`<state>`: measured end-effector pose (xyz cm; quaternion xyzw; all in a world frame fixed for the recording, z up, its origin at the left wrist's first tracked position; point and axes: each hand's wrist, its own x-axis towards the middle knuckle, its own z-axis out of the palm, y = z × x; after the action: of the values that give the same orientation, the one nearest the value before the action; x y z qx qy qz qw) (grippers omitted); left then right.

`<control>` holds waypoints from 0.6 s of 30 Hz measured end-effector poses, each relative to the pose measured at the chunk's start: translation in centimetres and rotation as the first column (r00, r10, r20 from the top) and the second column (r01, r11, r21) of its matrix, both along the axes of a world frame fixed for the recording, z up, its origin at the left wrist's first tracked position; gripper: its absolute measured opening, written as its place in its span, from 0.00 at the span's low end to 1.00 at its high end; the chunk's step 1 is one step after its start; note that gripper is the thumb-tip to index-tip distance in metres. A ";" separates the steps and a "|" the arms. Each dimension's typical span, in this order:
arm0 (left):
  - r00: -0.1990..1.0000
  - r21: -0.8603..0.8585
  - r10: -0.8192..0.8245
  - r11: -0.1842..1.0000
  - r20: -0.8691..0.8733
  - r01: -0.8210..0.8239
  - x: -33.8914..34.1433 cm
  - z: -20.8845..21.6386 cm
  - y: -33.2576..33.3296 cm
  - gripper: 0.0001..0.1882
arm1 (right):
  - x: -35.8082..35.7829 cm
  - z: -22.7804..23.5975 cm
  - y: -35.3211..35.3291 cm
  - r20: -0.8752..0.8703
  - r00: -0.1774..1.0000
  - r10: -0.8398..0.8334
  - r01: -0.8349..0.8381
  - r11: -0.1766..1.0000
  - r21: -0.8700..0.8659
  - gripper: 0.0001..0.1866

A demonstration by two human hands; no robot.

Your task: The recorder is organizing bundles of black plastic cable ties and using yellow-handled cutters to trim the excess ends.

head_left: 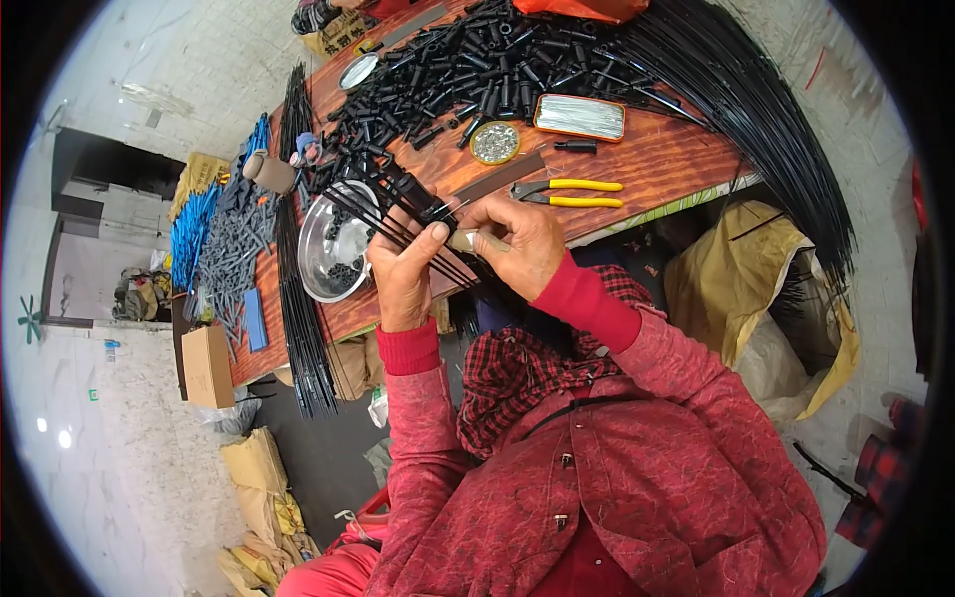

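Observation:
My left hand [406, 271] is closed around several thin black rods [453, 271], which slant across the space between my hands. Black tubular pieces [426, 202] sit at the rods near my left fingers. My right hand [519, 244] meets them from the right, its thumb and fingers pinched together, with a tan wrap on one digit. A thin, shiny metal pin [459, 208] shows beside the right fingertips; whether they grip it or a rod I cannot tell. Just left of my left hand stands a clear bowl [306, 261] with small black parts inside.
Yellow-handled pliers [587, 185], a tin of metal pins [580, 117] and a round dish of small metal pieces [495, 143] lie on the wooden table [676, 147]. Behind them spreads a heap of black tubes [507, 70]. Long black rods [776, 119] overhang the right edge.

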<state>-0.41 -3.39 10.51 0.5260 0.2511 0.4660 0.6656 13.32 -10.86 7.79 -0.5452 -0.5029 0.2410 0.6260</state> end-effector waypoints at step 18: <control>0.991 0.099 -0.031 0.994 -0.132 0.044 -1.3 0.0 0.1 0.26 | 0.3 -1.2 0.9 -0.060 0.994 0.086 -0.091 0.992 -0.084 0.09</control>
<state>-1.74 -3.29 10.55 0.5931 0.2603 0.4303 0.6288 13.66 -9.93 6.54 -0.5420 -0.4976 0.3055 0.6043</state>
